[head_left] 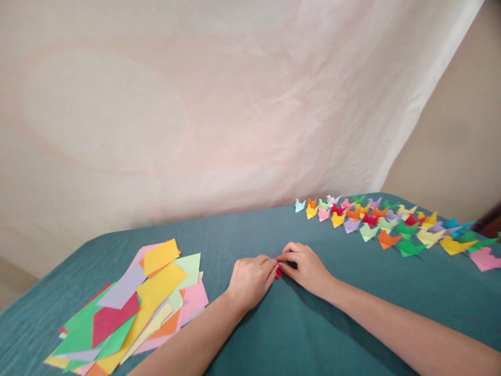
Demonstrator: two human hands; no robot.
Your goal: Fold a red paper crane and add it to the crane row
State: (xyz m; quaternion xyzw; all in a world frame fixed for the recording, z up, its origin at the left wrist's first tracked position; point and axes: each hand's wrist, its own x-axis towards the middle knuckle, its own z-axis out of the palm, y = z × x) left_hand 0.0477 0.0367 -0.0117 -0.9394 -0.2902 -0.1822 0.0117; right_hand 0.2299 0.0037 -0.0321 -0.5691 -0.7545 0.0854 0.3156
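Observation:
My left hand (250, 279) and my right hand (305, 265) meet at the middle of the teal cloth (321, 334), fingertips pinched together on a small piece of red paper (278, 273). Only a sliver of that paper shows between the fingers; its shape is hidden. Both hands rest on the cloth, with forearms reaching in from the lower edge.
A loose pile of coloured paper sheets (133, 305) lies at the left front. Several folded paper figures in many colours (391, 224) stand in rows at the right back. A pale fabric backdrop (219, 104) hangs behind the table.

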